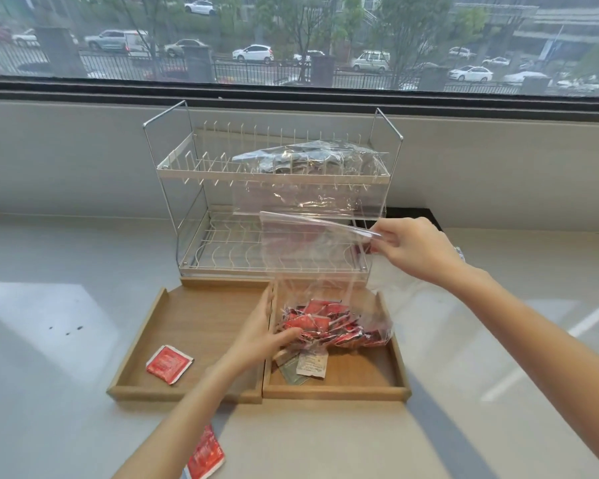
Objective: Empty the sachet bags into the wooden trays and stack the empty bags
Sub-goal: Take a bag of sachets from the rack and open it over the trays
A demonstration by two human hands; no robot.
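A clear plastic bag [312,257] hangs upright over the right wooden tray [400,357], with a heap of red sachets [329,323] in its bottom. My right hand [412,248] pinches the bag's top edge up high. My left hand [263,331] grips the bag's lower left side, thumb against the sachets. A single red sachet [168,364] lies in the left wooden tray [146,323]. White and green sachets [306,368] lie in the right tray under the bag. Another bag of silver sachets [301,160] rests on the rack's top shelf.
A two-tier wire dish rack [194,174] stands right behind the trays, with an empty clear bag [308,198] hanging under its top shelf. One red sachet [204,458] lies on the counter in front of the trays. A window wall runs behind.
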